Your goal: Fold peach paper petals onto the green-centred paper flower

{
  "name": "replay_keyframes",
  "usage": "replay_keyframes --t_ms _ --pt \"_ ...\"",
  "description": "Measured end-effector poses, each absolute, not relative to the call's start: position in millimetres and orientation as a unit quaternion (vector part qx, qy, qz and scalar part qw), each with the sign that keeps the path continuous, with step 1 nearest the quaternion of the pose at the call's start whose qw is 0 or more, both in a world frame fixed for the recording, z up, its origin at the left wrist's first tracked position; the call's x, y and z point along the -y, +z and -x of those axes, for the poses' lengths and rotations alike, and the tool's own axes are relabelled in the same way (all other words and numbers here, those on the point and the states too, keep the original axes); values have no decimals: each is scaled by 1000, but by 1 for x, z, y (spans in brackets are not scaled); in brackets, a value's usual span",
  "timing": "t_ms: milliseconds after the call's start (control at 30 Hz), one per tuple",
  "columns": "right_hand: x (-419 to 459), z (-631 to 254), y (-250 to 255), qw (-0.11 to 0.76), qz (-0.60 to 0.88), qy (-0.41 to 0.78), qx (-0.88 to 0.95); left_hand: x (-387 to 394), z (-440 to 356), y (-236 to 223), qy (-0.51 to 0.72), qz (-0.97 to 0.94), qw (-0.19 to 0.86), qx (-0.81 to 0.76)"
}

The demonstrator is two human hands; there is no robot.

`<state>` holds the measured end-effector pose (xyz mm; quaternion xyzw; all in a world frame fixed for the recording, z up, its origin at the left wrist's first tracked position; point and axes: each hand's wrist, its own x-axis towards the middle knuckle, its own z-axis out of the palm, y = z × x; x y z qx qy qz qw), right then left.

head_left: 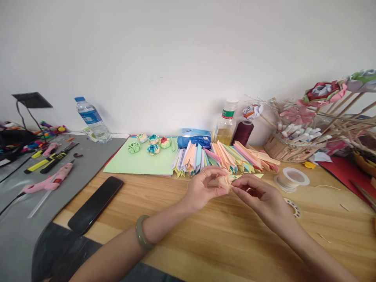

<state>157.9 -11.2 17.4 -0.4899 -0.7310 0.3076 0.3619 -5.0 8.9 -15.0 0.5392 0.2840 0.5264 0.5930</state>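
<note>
Between my fingers, above the wooden table [188,243], is a small peach folded-paper flower [225,181]. My left hand [202,190] is closed around its left side, with thumb below and fingers above. The fingertips of my right hand [258,194] pinch at its right edge, where a thin thread seems to run; the exact grip is partly hidden. Just behind the hands lie rows of folded paper strips [192,158] in peach, lilac, yellow and blue. Several finished paper flowers [153,149] sit on the green paper sheets [138,164] to the left.
A spool of cream thread [291,178] and a white notched ring [293,207] lie right of my hands. A black phone [95,203] and pink glue gun [49,182] are at left. Behind stand a water bottle [92,119], a maroon thread cone [243,132] and a basket [293,149].
</note>
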Motion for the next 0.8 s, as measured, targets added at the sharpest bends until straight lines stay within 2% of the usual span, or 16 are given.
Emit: replay_keyframes --t_ms 167,400,800 --pt "11 -160 16 331 493 290 751 -10 7 -17 512 -597 543 -295" --pt "11 -163 15 342 472 258 770 -9 4 -9 511 -531 623 -261" --pt "11 -162 16 348 451 220 792 -8 5 -8 490 -507 659 -264"
